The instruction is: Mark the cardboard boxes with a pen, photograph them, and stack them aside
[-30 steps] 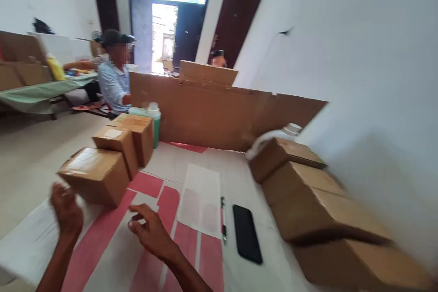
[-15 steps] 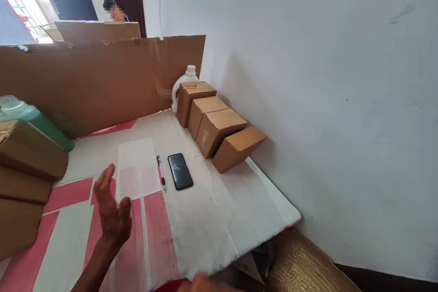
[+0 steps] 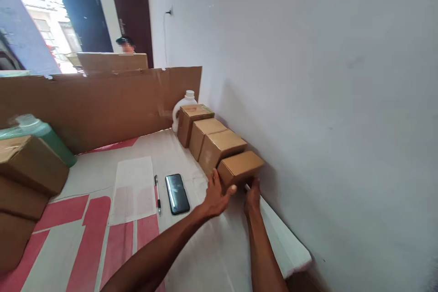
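Note:
Both hands are at the nearest cardboard box [image 3: 243, 164], at the front end of a row along the wall. My left hand [image 3: 217, 197] presses against its left side, fingers stretched along it and thumb spread toward the front. My right hand [image 3: 252, 197] grips the lower right corner; its fingertips are partly hidden behind the box. Just behind stand several more cardboard boxes [image 3: 222, 142], close together. To the left on the table lie a black phone [image 3: 177, 194], a pen [image 3: 158, 196] and a white sheet of paper [image 3: 132, 189].
A white jug [image 3: 189, 96] stands behind the row. On the left are stacked boxes [image 3: 41, 164] and a green bottle [image 3: 51, 139]. A tall cardboard panel [image 3: 112, 105] closes off the back; a person [image 3: 126, 45] is beyond it. The wall [image 3: 325, 100] borders the right.
Both hands have reached forward and right to the nearest box. That box, slanted before, now sits straighter and closer to the row. The view has tipped upward.

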`<state>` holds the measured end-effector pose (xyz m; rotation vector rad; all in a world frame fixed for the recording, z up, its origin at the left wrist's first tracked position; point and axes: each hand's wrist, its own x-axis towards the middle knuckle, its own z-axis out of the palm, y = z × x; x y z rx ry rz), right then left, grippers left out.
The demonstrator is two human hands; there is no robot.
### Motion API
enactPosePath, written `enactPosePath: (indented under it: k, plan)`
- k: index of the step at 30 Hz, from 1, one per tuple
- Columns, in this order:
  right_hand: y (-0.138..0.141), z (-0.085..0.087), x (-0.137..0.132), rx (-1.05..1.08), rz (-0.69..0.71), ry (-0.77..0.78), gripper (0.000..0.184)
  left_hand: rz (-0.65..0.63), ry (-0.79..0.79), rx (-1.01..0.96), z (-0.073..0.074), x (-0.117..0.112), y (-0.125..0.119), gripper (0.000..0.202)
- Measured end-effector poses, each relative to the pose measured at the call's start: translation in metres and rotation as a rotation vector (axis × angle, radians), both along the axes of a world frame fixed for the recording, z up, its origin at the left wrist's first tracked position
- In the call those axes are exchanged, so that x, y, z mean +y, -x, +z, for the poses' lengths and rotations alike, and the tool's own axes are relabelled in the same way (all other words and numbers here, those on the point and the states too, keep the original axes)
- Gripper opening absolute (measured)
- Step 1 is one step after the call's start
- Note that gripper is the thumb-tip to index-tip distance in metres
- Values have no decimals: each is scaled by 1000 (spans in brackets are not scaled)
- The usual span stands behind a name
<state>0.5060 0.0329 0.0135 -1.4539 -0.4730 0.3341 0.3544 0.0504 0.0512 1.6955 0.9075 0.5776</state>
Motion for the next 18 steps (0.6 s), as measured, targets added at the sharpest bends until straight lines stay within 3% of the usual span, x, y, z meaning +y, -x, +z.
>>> enactPosePath:
  k: [3,5,7,10,13,15,18]
  plan:
    - [26,13,-32,9,2,29,72,-19,5,-50,11,-15,21,106]
    - [51,23,-51,-35,23,16,57,-87,-64,-130,20,-31,61,107]
    - [90,31,-62,-111,62,-44,51,-73,-150,-193,28,-52,116,102]
    - [174,36,-59,-115,319,-42,52,226,-165,-168,30,-79,208,93]
    - [262,29,-38,-55,670,18,56,634,-159,-56,18,-94,285,78]
    - [307,18,-23,-49,865,51,60,837,-174,-35,5,-98,319,74]
    - [345,-5,-5,-61,1027,90,66,959,-168,-117,-11,-99,348,70]
